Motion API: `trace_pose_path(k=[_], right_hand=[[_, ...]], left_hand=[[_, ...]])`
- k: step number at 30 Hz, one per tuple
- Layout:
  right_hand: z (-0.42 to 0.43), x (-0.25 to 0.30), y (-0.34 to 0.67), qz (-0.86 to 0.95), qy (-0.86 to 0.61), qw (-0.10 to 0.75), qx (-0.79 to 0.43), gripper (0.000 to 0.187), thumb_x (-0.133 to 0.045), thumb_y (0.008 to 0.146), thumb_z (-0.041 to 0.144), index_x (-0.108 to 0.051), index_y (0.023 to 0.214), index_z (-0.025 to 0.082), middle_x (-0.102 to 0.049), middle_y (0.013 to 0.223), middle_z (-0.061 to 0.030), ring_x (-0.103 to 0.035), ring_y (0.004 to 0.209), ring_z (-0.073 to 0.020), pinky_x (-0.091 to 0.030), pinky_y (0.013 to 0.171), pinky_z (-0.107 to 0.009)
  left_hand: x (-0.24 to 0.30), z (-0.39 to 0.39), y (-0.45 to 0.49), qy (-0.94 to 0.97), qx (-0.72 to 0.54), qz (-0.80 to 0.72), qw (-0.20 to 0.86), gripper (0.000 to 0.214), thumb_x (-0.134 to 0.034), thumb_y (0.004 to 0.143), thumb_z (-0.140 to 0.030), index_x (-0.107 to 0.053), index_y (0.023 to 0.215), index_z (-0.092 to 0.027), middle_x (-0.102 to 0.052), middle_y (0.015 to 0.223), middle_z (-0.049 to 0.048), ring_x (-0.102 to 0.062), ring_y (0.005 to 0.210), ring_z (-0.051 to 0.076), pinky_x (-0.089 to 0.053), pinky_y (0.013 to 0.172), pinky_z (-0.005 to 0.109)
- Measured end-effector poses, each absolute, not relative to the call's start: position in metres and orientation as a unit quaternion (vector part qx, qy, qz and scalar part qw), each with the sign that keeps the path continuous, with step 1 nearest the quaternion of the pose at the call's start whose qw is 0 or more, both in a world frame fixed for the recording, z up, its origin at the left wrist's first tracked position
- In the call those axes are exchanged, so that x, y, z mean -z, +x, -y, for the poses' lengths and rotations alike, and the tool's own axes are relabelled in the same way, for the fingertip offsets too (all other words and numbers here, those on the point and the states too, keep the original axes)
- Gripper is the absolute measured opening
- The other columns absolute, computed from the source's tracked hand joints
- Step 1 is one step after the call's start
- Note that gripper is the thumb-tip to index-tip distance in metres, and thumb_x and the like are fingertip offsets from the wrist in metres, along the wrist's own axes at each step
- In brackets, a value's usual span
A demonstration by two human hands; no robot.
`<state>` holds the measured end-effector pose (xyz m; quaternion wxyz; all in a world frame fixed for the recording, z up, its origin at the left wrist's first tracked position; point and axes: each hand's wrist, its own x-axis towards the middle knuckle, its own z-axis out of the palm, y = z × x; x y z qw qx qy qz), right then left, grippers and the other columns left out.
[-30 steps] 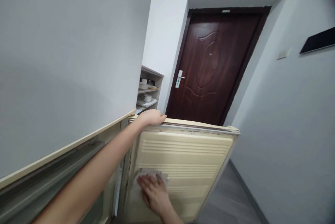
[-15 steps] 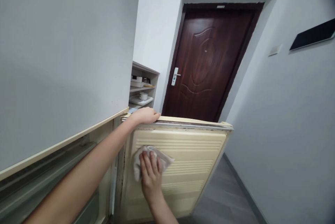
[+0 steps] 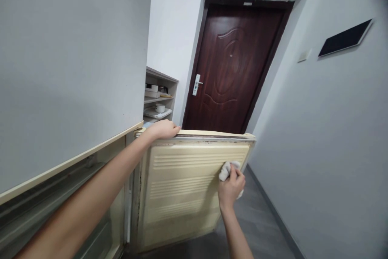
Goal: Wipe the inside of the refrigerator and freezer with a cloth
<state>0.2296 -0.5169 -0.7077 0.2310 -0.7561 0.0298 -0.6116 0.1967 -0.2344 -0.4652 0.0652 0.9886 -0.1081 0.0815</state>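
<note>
A small fridge's door (image 3: 184, 192) stands swung out, its cream ribbed inner panel facing me and dark stains along its edges. My left hand (image 3: 164, 129) is closed over the door's top edge near the hinge side, fingertips hidden behind it. Bunched in my right hand (image 3: 230, 188) is a white cloth (image 3: 224, 171), against the upper outer part of the panel, near the door's free edge. To the left, the fridge compartment (image 3: 117, 210) is partly visible behind my left forearm.
A grey-white panel (image 3: 72, 61) rises above the fridge at left. Behind the door, a shelf unit (image 3: 162, 76) holds a white cup (image 3: 160, 108) and boxes. Beyond are a dark red entrance door (image 3: 233, 69), a wall (image 3: 333, 137) on the right and grey flooring (image 3: 257, 218).
My right hand has carried the cloth across the panel from the hinge side to the free edge, its fingers now bunched. My left hand keeps its hold. The view has shifted slightly.
</note>
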Motion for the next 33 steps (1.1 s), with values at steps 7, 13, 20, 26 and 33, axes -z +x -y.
trace_pose_path(k=[7, 13, 20, 26, 33], right_hand=[[0.384, 0.705, 0.167, 0.153, -0.764, 0.251, 0.575, 0.034, -0.038, 0.092, 0.014, -0.061, 0.117, 0.017, -0.058, 0.105, -0.0132, -0.052, 0.097, -0.0249, -0.042, 0.084, -0.039], [0.336, 0.692, 0.138, 0.240, -0.763, 0.251, 0.546, 0.041, -0.036, 0.087, 0.006, -0.062, 0.116, 0.017, -0.057, 0.107, -0.0119, -0.050, 0.101, -0.0267, -0.039, 0.090, -0.044], [0.404, 0.697, 0.165, 0.206, -0.781, 0.233, 0.542, 0.039, -0.039, 0.085, 0.005, -0.065, 0.111, 0.017, -0.058, 0.108, -0.0131, -0.049, 0.102, -0.0245, -0.041, 0.087, -0.041], [0.533, 0.699, 0.223, 0.042, -0.784, 0.280, 0.552, 0.040, -0.038, 0.081, 0.018, -0.070, 0.105, 0.013, -0.059, 0.099, -0.0140, -0.053, 0.093, -0.0249, -0.043, 0.086, -0.041], [0.519, 0.690, 0.237, -0.015, -0.717, 0.363, 0.595, 0.043, -0.038, 0.083, 0.016, -0.062, 0.119, 0.010, -0.060, 0.115, -0.0170, -0.053, 0.110, -0.0259, -0.042, 0.096, -0.043]], left_hand=[[0.468, 0.234, 0.198, 0.989, -0.087, 0.102, 0.058, 0.067, -0.018, 0.085, -0.049, -0.070, 0.097, -0.008, -0.071, 0.108, 0.0243, -0.065, 0.098, 0.032, -0.048, 0.086, 0.041], [0.467, 0.235, 0.199, 0.990, -0.082, 0.095, 0.060, 0.066, -0.019, 0.085, -0.051, -0.071, 0.093, -0.011, -0.072, 0.104, 0.0224, -0.065, 0.095, 0.031, -0.047, 0.086, 0.040], [0.468, 0.235, 0.200, 0.990, -0.075, 0.102, 0.067, 0.066, -0.020, 0.084, -0.053, -0.071, 0.092, -0.011, -0.072, 0.101, 0.0216, -0.065, 0.089, 0.030, -0.047, 0.084, 0.041], [0.466, 0.234, 0.198, 0.990, -0.071, 0.094, 0.077, 0.066, -0.020, 0.083, -0.053, -0.071, 0.091, -0.011, -0.072, 0.102, 0.0221, -0.064, 0.089, 0.032, -0.047, 0.081, 0.042], [0.464, 0.235, 0.201, 0.992, -0.061, 0.093, 0.065, 0.065, -0.020, 0.083, -0.052, -0.071, 0.091, -0.012, -0.071, 0.108, 0.0209, -0.065, 0.095, 0.032, -0.047, 0.083, 0.040]])
